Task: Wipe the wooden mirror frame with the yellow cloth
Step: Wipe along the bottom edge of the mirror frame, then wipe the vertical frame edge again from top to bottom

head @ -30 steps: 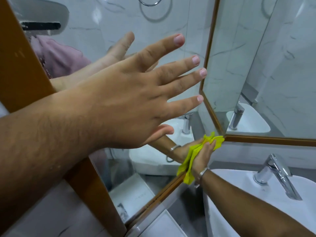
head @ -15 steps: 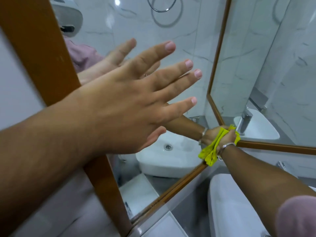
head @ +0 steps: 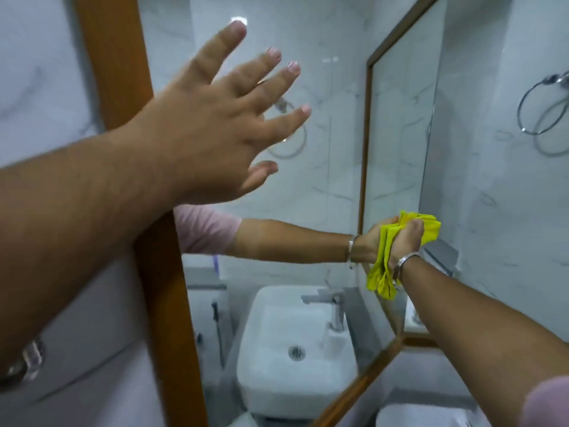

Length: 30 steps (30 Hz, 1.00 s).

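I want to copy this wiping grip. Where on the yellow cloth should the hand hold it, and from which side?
Grip the bunched middle of the cloth, as the right hand does, coming from the room side so the wad presses against the frame's vertical edge. Its folds pack into a fist, and the loose ends hang below.

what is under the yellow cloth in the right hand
The yellow cloth is bunched in the right hand against the wooden frame; the frame beneath it is covered.
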Tool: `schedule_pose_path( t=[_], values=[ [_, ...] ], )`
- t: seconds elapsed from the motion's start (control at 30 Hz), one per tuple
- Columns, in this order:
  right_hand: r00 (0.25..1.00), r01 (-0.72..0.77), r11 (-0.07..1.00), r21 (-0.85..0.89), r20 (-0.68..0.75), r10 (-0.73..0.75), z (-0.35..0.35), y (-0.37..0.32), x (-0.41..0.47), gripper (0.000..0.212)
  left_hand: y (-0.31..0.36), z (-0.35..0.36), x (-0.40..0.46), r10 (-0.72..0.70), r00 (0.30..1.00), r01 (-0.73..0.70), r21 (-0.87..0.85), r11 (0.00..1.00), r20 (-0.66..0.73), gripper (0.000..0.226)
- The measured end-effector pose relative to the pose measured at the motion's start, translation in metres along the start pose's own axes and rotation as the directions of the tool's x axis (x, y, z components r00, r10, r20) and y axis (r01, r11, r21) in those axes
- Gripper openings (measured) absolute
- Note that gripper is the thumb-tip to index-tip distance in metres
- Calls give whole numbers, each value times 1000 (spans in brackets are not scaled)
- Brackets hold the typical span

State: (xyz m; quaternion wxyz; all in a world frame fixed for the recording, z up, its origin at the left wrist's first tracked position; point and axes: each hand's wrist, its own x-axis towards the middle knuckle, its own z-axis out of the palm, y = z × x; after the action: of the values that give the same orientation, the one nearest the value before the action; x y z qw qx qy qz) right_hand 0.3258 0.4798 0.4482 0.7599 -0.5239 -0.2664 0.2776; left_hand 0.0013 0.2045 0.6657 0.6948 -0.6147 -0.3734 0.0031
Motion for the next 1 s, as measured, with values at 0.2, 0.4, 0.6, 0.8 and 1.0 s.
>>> schedule_pose_path(
  t=[0.2,0.4,0.6,0.8,1.0],
  values=[
    [974,225,973,-61,46,-222,27,-76,24,48,-48,2,28,-4,999,7,46,999,-47,75],
    [909,410,910,-62,107,-402,62,-168,44,55,-79,-3,45,-33,997,34,21,999,-64,79],
    [872,474,880,31,120,-474,86,-247,52,57,-111,0,57,-55,996,60,69,996,-73,81],
    [849,506,860,71,136,-511,103,-308,65,64,-149,-4,70,-131,983,137,45,990,-127,85],
    [846,517,855,34,132,-517,116,-354,76,62,-147,-4,70,-144,978,137,-54,989,-151,88]
  ],
)
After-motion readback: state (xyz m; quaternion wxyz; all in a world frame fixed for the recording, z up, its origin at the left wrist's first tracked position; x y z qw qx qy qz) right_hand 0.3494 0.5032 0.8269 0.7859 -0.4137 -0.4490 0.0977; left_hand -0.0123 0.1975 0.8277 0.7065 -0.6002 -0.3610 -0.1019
